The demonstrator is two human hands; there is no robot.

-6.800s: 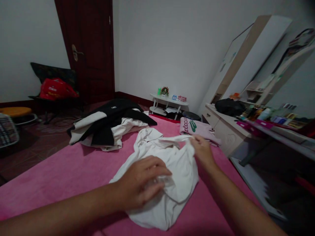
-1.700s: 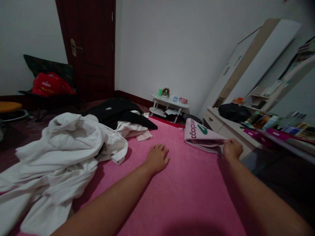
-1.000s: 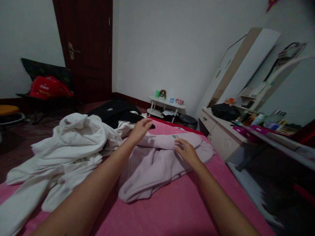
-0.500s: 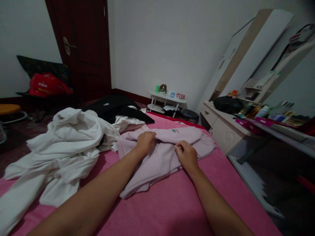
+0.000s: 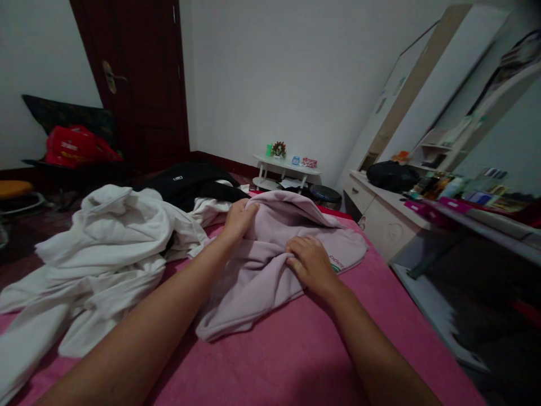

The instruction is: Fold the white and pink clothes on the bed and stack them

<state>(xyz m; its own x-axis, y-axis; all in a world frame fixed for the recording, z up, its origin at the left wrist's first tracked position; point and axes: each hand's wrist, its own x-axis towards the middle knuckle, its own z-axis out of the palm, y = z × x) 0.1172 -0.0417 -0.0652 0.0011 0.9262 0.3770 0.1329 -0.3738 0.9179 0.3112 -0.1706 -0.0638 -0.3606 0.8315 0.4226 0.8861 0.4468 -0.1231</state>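
Note:
A pale pink sweatshirt (image 5: 262, 270) lies crumpled in the middle of the pink bed cover (image 5: 296, 361). My left hand (image 5: 239, 219) is closed on a raised fold at its far edge, lifting the cloth into a hump. My right hand (image 5: 310, 264) grips the sweatshirt lower down, fingers curled into the fabric. A bit of green and red lettering (image 5: 337, 264) shows beside my right hand.
A heap of white clothing (image 5: 105, 248) covers the bed's left side, with a black garment (image 5: 186, 181) behind it. A dresser (image 5: 380, 217) with a black bag (image 5: 391, 176) and bottles stands right. A small white table (image 5: 287, 169), dark door (image 5: 139, 84) and red bag (image 5: 76, 148) lie beyond.
The pink sweatshirt was pulled from the bed's right edge to the middle and spread. Since half a second ago my left hand has lifted its far fold and my right hand has shifted nearer.

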